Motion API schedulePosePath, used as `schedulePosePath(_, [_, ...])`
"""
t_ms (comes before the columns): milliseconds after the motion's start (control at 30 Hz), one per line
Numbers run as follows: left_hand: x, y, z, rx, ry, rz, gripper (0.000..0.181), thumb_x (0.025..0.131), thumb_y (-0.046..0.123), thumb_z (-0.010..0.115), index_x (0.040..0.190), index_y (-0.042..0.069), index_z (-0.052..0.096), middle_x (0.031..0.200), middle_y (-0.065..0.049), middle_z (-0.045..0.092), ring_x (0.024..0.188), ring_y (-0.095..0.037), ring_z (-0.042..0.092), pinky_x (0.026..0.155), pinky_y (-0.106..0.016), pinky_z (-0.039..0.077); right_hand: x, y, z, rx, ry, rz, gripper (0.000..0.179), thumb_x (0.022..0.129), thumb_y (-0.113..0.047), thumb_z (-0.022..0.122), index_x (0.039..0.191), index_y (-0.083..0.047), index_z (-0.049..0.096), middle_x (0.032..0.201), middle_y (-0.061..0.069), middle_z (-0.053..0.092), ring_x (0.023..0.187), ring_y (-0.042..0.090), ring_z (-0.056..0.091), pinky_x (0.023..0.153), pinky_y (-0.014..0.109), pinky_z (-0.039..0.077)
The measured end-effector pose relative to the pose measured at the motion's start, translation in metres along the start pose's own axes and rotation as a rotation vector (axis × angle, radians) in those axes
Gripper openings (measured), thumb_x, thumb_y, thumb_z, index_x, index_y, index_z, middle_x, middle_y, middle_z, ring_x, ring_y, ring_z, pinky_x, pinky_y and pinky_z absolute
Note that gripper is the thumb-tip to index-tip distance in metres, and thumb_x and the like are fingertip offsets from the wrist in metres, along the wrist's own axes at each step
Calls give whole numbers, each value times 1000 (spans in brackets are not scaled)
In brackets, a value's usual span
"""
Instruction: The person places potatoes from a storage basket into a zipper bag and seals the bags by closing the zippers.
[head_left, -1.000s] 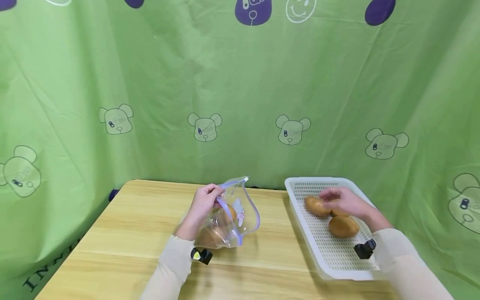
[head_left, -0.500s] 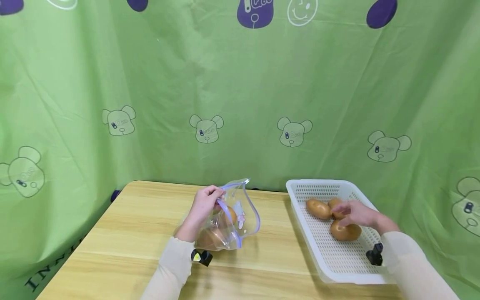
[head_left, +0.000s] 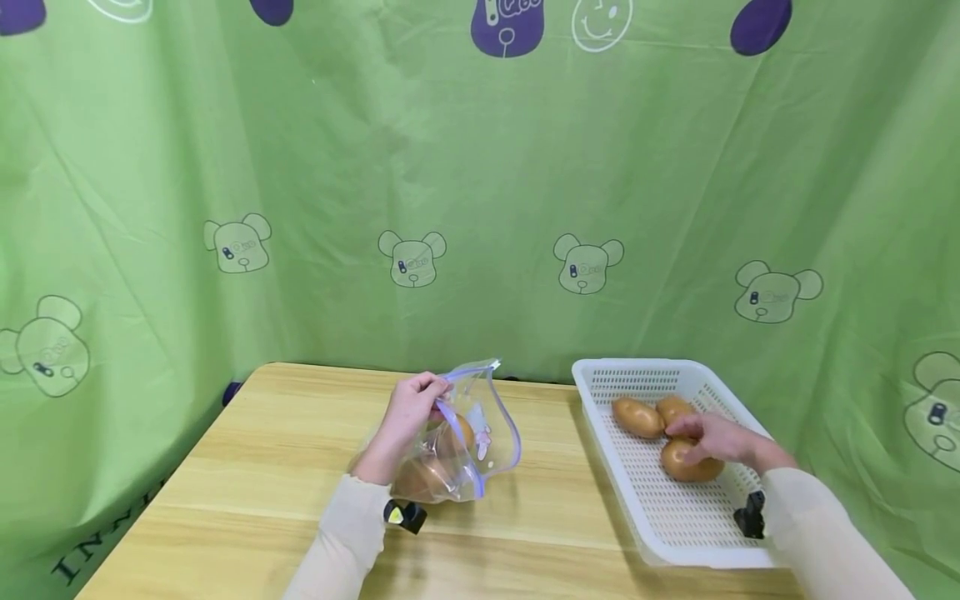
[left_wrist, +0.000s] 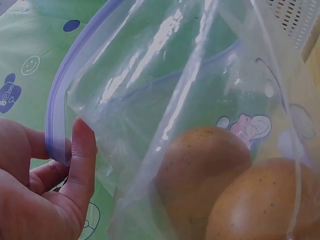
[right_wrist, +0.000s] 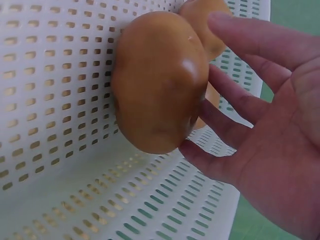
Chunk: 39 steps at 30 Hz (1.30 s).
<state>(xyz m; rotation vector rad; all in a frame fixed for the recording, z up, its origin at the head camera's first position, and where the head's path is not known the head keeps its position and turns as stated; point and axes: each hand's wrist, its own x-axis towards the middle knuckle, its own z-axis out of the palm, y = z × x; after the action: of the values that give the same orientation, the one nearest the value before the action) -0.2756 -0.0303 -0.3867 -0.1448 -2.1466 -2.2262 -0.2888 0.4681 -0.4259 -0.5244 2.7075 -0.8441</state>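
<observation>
My left hand (head_left: 408, 408) pinches the purple zip edge of a clear zip-lock bag (left_wrist: 57, 100) between thumb and fingers. The bag's mouth gapes toward the right. Inside it lie two brown speckled potatoes (left_wrist: 200, 170), seen through the plastic in the left wrist view. My right hand (head_left: 722, 437) is over a white basket, at the nearest potato (head_left: 692, 468). In the right wrist view its fingertips (right_wrist: 192, 150) meet one side of this smooth potato, while the thumb stands apart from it. Two more potatoes, a left one (head_left: 637, 417) and a right one (head_left: 672, 407), lie just behind.
The white perforated basket (head_left: 675, 529) stands at the right of the wooden table (head_left: 247, 467). A green curtain (head_left: 487, 167) with printed bear heads hangs behind the table and at both sides. Small black cameras sit at both wrists.
My right hand has shifted from over the farther potatoes toward the nearest one, closer to me and slightly right. The left hand keeps the bag in the same place.
</observation>
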Motion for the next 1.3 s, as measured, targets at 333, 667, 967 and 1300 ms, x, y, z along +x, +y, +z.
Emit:
schedulePosePath(333, [1,-1,0,21,-3,11,19,94,6,55,92,-11,62,73,-6,59,55,-8,54,57,-26,55,2,9,7,-35,33,-38,57,69,-8,76,118,13,55,116,30,56,107,50,50,91,63,39])
schedulePosePath(667, [1,0,-1,15,-10,9,21,94,6,54,94,-13,61,75,-8,59,56,-8,53,56,-23,53,5,12,14,-27,21,-22,64,70,-11,76,124,12,50,119,33,53,107,49,50,90,63,40])
schedulePosePath(967, [2,-1,-1,16,-5,9,22,94,6,54,96,-15,60,76,-10,60,55,-8,54,62,-35,57,11,6,21,-49,-1,47,69,69,-18,78,127,7,50,122,28,53,106,40,52,88,54,44])
schedulePosePath(1300, [-4,5,-1,15,-21,18,22,94,5,54,96,-16,59,76,-11,60,55,-7,54,57,-26,54,15,0,26,-3,-21,28,67,72,-20,78,128,6,51,122,28,52,104,36,54,85,48,47])
